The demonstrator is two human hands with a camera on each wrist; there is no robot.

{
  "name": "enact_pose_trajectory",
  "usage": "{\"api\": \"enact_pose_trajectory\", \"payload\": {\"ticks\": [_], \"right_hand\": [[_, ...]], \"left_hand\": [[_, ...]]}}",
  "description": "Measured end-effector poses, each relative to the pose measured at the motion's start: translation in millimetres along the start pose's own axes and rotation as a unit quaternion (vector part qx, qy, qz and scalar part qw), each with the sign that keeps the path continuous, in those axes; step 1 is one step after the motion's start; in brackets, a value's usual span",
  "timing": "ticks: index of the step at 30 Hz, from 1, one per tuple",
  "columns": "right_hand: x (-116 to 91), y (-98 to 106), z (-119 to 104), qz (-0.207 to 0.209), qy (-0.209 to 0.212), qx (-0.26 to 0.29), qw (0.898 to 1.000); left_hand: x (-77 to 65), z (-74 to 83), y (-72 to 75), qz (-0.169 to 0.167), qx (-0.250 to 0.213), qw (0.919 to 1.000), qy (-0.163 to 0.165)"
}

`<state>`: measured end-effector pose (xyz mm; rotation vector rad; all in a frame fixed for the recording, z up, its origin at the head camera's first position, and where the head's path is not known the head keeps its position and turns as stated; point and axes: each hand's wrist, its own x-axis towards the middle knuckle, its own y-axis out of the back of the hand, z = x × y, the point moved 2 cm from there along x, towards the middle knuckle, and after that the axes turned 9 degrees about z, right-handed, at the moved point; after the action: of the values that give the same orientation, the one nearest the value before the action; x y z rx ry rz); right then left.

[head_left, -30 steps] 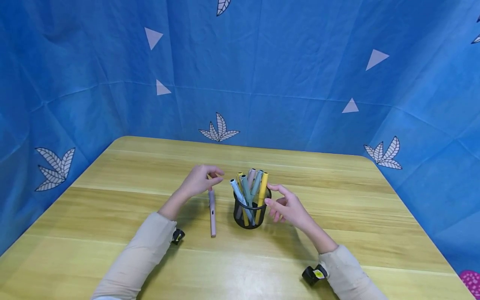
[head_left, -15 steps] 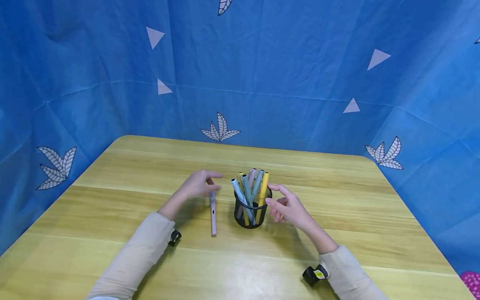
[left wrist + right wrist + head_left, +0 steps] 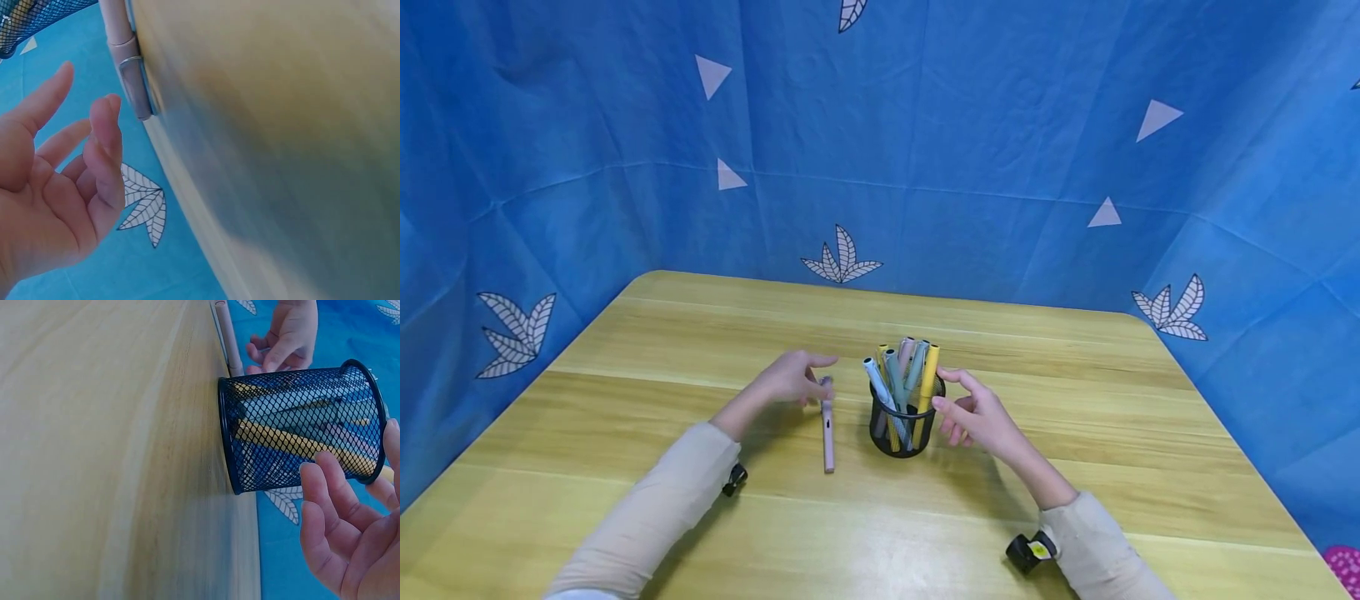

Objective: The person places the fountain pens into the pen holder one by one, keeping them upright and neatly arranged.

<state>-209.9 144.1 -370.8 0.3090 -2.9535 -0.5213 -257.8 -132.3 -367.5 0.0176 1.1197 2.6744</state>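
Observation:
A lilac pen point(image 3: 828, 437) with a clip lies on the table, left of a round black mesh pen holder point(image 3: 880, 423). My left hand point(image 3: 788, 377) is just beside the pen's far, clip end. In the left wrist view, its loosely bent fingers hold nothing, and the pen point(image 3: 132, 78) is apart from them. The holder stands upright with several yellow, green, light blue and lilac pens inside. My right hand point(image 3: 976, 412) is at the holder's right side, thumb and forefinger by the rim. In the right wrist view, its relaxed fingertips point(image 3: 324, 461) rest against or very near the mesh.
The wooden table point(image 3: 700, 333) has rounded far corners. A blue curtain point(image 3: 970, 150) with white leaves and triangles hangs behind it and at both sides. Black devices point(image 3: 1028, 551) are strapped at both wrists. Something pink point(image 3: 1341, 567) shows at the lower right edge.
My left hand has moved down and slightly left, from above the pen's far end to beside it, baring the clip end. The right hand and the pen holder have stayed in place.

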Motion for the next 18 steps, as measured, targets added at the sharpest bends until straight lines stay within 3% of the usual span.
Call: {"api": "enact_pose_trajectory", "payload": {"ticks": [7,18], "right_hand": [[-0.1,-0.1,-1.5,0.001,-0.013,0.0,1.0],[-12.5,-1.0,-33.3,0.001,-0.012,-0.012,1.0]], "left_hand": [[-1.7,-8.5,-3.0,-0.028,-0.003,0.9982,0.054],[-3.2,-15.7,-4.1,-0.061,-0.029,0.9918,0.108]]}}
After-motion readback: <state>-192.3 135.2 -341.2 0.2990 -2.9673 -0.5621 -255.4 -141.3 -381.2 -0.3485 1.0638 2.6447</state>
